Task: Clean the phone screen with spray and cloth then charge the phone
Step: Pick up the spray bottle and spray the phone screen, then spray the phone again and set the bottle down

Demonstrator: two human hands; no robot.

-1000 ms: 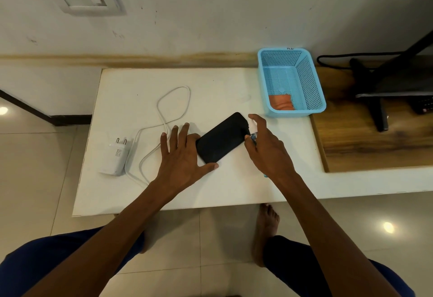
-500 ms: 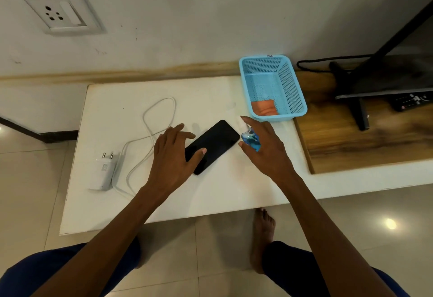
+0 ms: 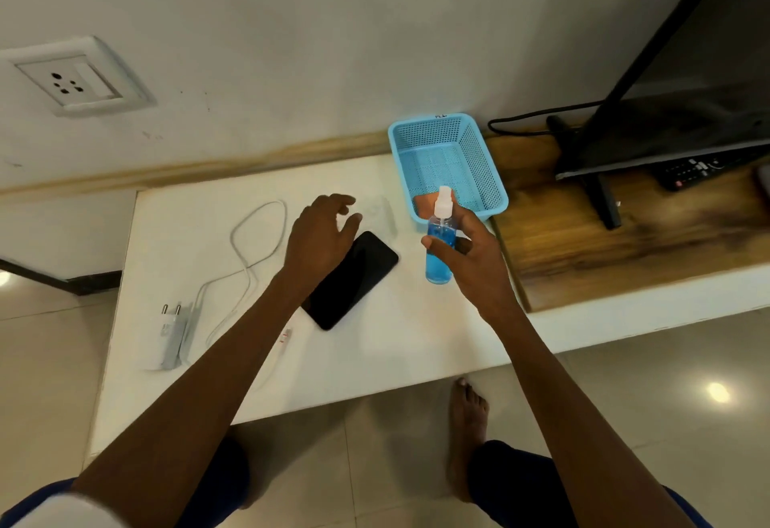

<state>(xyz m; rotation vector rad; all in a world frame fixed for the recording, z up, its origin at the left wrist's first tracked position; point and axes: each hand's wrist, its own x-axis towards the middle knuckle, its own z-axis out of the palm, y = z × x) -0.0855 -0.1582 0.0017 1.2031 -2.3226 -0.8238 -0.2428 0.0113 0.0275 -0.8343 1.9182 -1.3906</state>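
Observation:
A black phone point(image 3: 360, 277) lies screen up, at a slant, on the white table point(image 3: 375, 344). My left hand point(image 3: 318, 238) hovers over its far end with loosely curled fingers and holds nothing. My right hand point(image 3: 471, 265) grips a small spray bottle point(image 3: 438, 261) of blue liquid with a white nozzle, upright just right of the phone. An orange cloth point(image 3: 424, 201) lies in the blue basket point(image 3: 479, 152). A white charger plug point(image 3: 168, 331) and its cable point(image 3: 258, 236) lie at the left. The wall socket point(image 3: 71, 81) is up on the left.
A clear cap point(image 3: 385, 213) lies on the table beyond the phone. A wooden top point(image 3: 625, 248) at the right carries a television point(image 3: 687, 123) on its stand and a remote point(image 3: 700, 171). My bare foot point(image 3: 466, 423) is on the tiled floor below the table edge.
My right hand has drawn the bottle away from the phone and brought it upright to the right. My left hand has lifted off the phone and moved towards its far end.

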